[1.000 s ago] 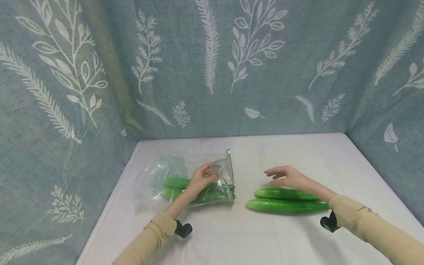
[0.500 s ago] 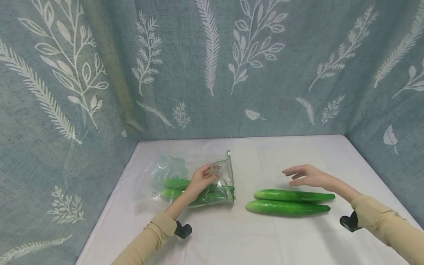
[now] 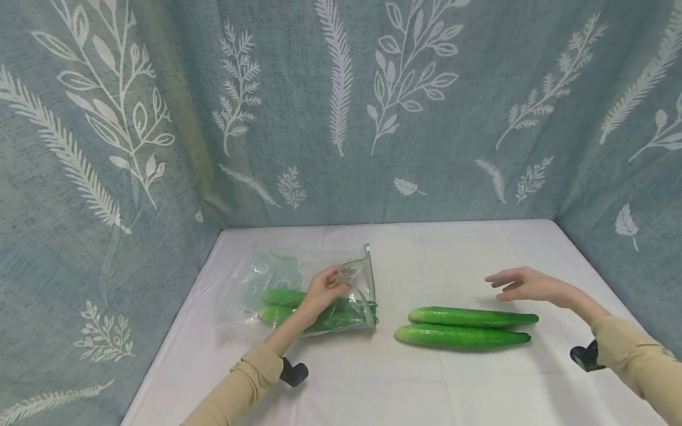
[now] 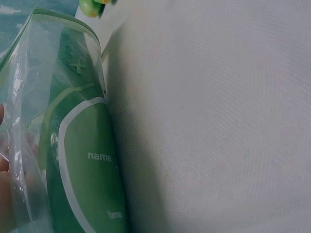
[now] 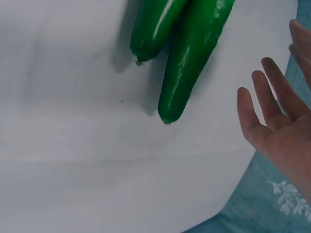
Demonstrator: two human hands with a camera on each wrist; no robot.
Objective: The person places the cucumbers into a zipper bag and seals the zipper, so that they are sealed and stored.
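My left hand (image 3: 319, 293) pinches the edge of a clear zip bag (image 3: 279, 266) near its opening, on the left of the table. Two cucumbers lie side by side inside, the back one (image 3: 282, 296) and the front one (image 3: 273, 312). In the left wrist view the bag (image 4: 90, 141) has a green printed panel reading "name" and "time". On the right, my right hand (image 3: 524, 285) hovers with extended fingers, holding nothing. Below it lie two loose cucumbers, a back one (image 3: 474, 317) and a front one (image 3: 462, 336). Spread fingers show in the right wrist view, apart from the cucumbers (image 5: 187, 63).
A white cloth (image 3: 405, 384) covers the table. Blue-green curtains (image 3: 373, 177) with white leaf prints stand behind it and along both sides. A small black device (image 3: 294, 371) is strapped at the left wrist and another (image 3: 586, 356) at the right.
My right hand has moved to the right, from above the left part of the loose cucumbers to near their right ends. The left hand, the bag and the cucumbers stay put.
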